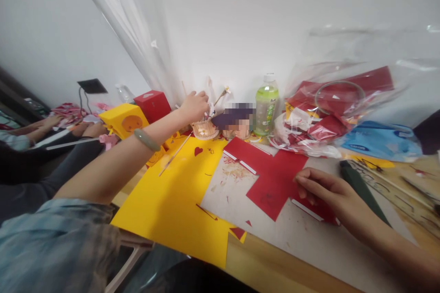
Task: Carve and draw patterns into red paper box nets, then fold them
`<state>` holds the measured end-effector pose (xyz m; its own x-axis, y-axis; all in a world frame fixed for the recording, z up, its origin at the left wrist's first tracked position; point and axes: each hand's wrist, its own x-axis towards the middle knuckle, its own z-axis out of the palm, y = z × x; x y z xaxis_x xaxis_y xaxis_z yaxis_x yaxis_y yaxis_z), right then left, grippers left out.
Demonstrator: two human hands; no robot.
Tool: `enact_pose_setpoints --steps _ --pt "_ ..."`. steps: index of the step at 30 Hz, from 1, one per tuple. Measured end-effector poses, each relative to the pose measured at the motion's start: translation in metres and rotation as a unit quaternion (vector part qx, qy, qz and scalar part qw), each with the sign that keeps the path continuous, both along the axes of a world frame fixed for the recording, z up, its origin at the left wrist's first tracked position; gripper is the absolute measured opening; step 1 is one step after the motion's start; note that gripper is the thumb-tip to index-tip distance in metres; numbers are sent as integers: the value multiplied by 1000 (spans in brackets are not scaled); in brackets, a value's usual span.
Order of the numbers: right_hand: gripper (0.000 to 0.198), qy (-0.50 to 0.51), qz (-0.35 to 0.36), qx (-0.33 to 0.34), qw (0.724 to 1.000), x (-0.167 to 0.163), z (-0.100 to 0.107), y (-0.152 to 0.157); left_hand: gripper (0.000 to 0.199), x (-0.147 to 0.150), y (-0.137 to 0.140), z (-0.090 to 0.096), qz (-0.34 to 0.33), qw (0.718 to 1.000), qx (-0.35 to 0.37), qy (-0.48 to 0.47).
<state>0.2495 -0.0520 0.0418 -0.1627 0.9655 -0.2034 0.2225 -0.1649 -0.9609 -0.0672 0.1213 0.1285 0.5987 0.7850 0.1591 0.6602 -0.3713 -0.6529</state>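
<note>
My left hand [195, 106] reaches across to a small woven basket [205, 131] by the wall, its fingers curled over the thin items standing in it. Whatever those fingers grip is hidden from me. Above a red cross-shaped paper cutout [270, 190] hovers or rests my right hand [319, 187], with thumb and fingertips drawn together in a pinch; I cannot make out anything between them. White strips [247, 167] run along some edges of the cutout. It lies on a grey-white board [220, 194], beside a large yellow sheet [178, 219] bearing a small red heart [198, 151].
A green-labelled bottle [266, 110] stands against the wall. Right of it are a clear bag of red scraps [330, 114], a blue packet [381, 141], a dark green tool [366, 194] and a clear ruler [395, 187]. Yellow [122, 119] and red [153, 104] boxes stand left, near another person's hands [50, 122].
</note>
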Motion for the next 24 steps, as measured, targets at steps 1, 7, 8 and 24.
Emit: enact_pose_setpoints --steps 1,7,8,24 --pt "48 0 0 1 1000 0 0 0 18 0 -2 3 9 1000 4 -8" --pt "46 2 5 20 1000 0 -3 0 20 -7 -4 22 9 999 -43 -25" --pt "46 4 7 19 1000 0 -3 0 20 -10 -4 28 6 998 -54 -29" --pt "39 62 109 93 988 -9 -3 -13 22 64 -131 -15 -111 672 -236 -693"
